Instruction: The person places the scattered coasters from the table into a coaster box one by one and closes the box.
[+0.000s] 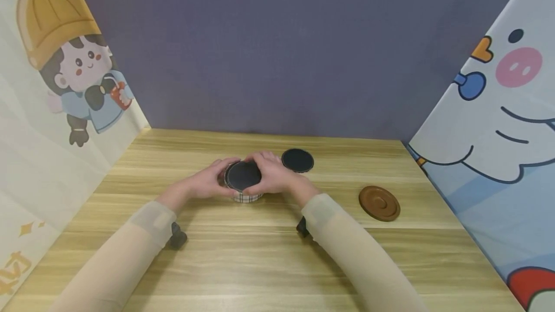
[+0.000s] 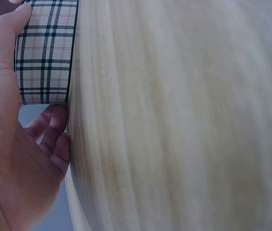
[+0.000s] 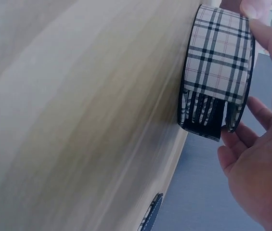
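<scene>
A round coaster holder [image 1: 244, 176] stands on the wooden table, black on top with a plaid band round its side. My left hand [image 1: 211, 179] grips its left side, the thumb at the near top edge and the fingers round behind. From the right my right hand [image 1: 274, 175] holds it too, thumb at the near edge, fingers at the far side. In the right wrist view the holder's side has a slot, where several thin plaid-edged coasters [image 3: 200, 109] show stacked. A black round coaster [image 1: 297, 160] lies flat just behind my right hand.
A brown round disc [image 1: 379, 203] with raised rings lies on the table [image 1: 243, 273] at the right. A dark grey panel [image 1: 277, 52] rises at the table's back edge, and cartoon-printed cloths [image 1: 490, 110] hang at both sides.
</scene>
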Tool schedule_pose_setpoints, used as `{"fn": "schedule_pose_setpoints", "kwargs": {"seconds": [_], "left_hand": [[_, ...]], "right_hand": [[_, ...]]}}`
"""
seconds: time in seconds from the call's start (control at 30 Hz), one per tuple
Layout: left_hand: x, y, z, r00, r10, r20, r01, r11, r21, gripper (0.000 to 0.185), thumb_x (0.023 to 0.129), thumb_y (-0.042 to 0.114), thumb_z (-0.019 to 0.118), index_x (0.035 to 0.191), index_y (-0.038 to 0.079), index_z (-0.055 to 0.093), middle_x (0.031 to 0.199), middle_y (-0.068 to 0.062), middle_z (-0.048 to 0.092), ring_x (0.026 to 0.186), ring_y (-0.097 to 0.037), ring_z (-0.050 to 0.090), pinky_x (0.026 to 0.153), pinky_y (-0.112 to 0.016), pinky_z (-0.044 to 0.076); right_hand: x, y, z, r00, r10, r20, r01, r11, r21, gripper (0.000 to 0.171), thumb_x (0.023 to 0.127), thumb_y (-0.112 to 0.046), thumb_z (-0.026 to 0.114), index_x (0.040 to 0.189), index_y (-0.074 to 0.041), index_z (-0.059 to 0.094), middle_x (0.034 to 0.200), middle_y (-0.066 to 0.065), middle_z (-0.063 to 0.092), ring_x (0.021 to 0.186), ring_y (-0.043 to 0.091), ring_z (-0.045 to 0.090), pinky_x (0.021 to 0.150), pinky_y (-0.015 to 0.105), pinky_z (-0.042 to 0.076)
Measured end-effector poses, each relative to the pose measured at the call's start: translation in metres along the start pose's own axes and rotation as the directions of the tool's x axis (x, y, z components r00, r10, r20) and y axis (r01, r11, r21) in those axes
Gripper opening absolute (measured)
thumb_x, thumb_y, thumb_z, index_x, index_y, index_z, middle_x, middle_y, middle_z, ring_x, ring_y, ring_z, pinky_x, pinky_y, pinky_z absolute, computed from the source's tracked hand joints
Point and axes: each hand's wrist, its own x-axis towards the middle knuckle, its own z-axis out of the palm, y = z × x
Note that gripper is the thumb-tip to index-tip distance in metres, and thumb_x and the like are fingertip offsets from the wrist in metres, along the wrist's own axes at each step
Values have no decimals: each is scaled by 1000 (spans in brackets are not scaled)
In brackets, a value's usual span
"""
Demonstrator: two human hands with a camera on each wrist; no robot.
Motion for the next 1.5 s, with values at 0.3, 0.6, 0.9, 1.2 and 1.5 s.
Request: {"fn": "schedule_pose_setpoints", "kwargs": {"seconds": [0.3,0.6,0.9,1.2,1.5], "left_hand": [[0,-1,0,1000,-9,-4,9,1000,5,107,93,47,88,176,27,24,158,-20,42,144,-41,53,123,-63,45],[0,-1,1,999,-7,-31,7,1000,14,109,88,46,92,175,27,28,157,-20,45,145,-43,52,125,-70,39],[0,0,1,999,-5,-41,6,1000,11,111,86,42,95,174,24,29,160,-23,43,147,-47,51,125,-71,38],[0,0,1,999,-9,-34,9,1000,0,111,86,42,95,174,24,29,159,-22,44,146,-47,52,126,-71,37],[1,4,1,999,-5,-35,5,1000,3,111,86,42,95,174,24,29,159,-22,44,148,-48,51,125,-72,37]], "right_hand": [[-7,7,-2,1000,-3,14,3,1000,8,76,93,-59,82,155,-22,56,159,8,50,152,30,41,129,57,33],[-20,22,-16,995,94,15,-95,995,31,53,104,-52,69,150,-26,60,172,14,39,164,38,28,134,66,24],[-27,64,-31,992,123,-42,-123,992,-13,61,103,-49,72,154,-18,59,164,13,49,158,38,37,132,62,30],[-37,107,-45,959,281,-44,-280,960,29,79,95,-50,82,161,-18,52,169,20,42,161,47,29,129,70,32],[-38,134,-49,942,334,-23,-334,942,36,94,91,-53,87,169,-26,43,177,16,29,166,47,20,130,75,27]]}}
